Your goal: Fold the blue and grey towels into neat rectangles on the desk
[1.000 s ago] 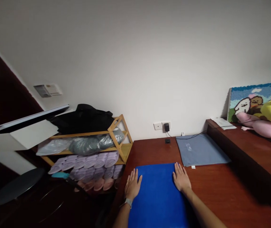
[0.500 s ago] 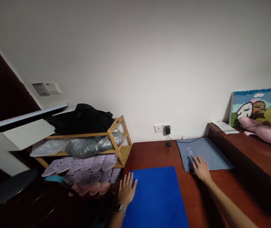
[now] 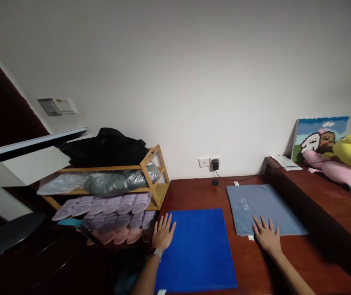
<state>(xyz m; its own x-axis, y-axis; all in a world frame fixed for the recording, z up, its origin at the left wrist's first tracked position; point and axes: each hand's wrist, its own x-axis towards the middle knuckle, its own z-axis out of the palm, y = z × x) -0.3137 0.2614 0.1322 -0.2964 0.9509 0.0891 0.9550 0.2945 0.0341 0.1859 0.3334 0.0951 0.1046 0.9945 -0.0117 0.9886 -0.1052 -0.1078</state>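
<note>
A bright blue cloth (image 3: pixel 198 250) lies flat on the reddish-brown table (image 3: pixel 190 190), a white tag at its near left corner. My left hand (image 3: pixel 163 233) rests with fingers spread on the cloth's upper left edge; a watch is on that wrist. To the right lies a grey-blue cloth (image 3: pixel 261 205), also flat, with small lettering at its left and white tags at its far and near edges. On its near edge is my right hand (image 3: pixel 267 235), palm down and fingers apart. Neither hand grips anything.
A wooden rack (image 3: pixel 160 190) with slippers (image 3: pixel 132 203), plastic-wrapped items and a black bag (image 3: pixel 108 147) stands left. A raised ledge (image 3: pixel 320 184) at right holds a pink plush toy (image 3: pixel 335 168), a yellow one and a picture. A plugged adapter (image 3: pixel 215 164) has a cable.
My right hand and the grey-blue cloth have moved nearer, away from the wall, baring its far tag and the cable. The view has shifted a little; my left hand stays at the blue cloth's edge.
</note>
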